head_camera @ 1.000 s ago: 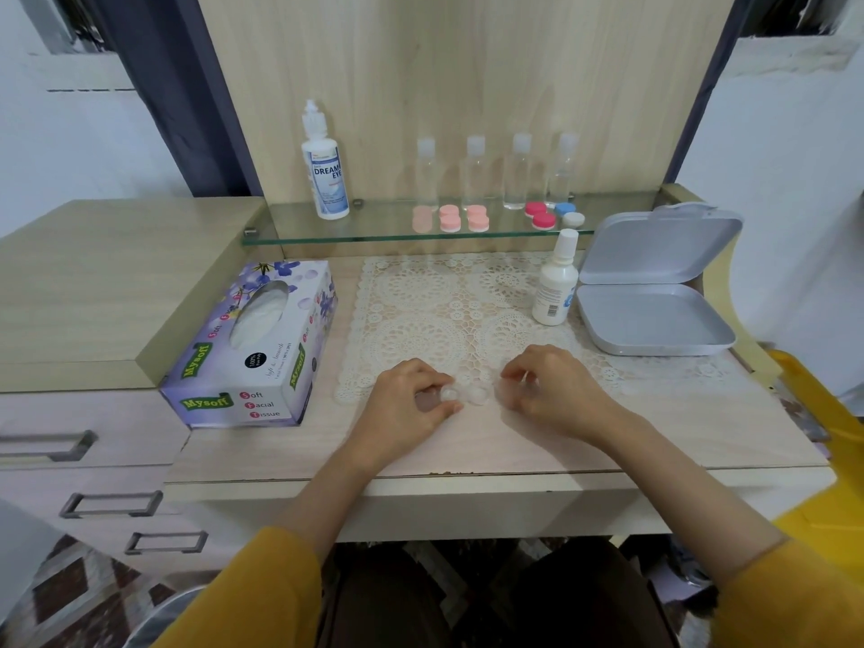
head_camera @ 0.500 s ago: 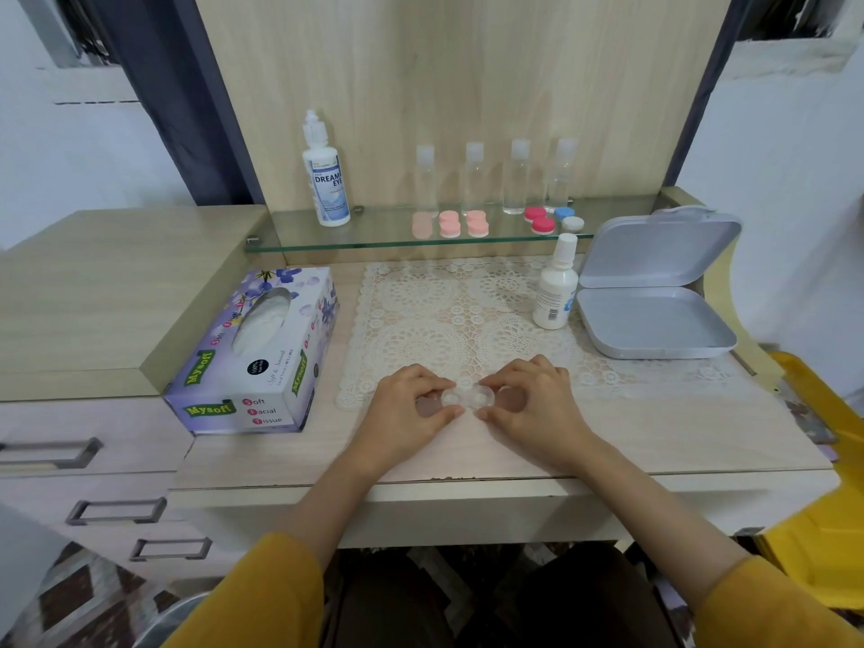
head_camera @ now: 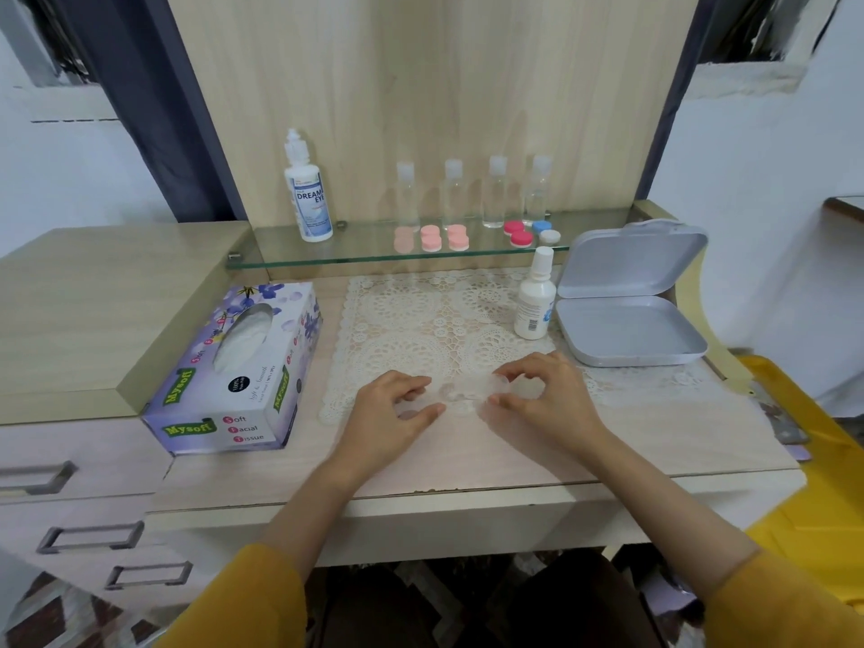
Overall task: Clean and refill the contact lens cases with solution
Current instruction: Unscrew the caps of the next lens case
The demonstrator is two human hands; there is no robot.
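Note:
A clear contact lens case lies on the lace mat at the front of the desk, between my hands. My left hand curls thumb and forefinger around the case's left end. My right hand pinches a small clear round cap just right of the case. A small white solution bottle stands upright behind my right hand. On the glass shelf stand a larger white solution bottle, pink lens cases, a red case and a blue-and-white case.
A tissue box lies left of the mat. An open grey tin sits at the right, lid raised. Several clear travel bottles line the back of the shelf. Drawers are at lower left, something yellow at the far right.
Half a second ago both hands met on the clear case. Now my right hand has drawn slightly right and up with a clear cap; my left hand stays at the case.

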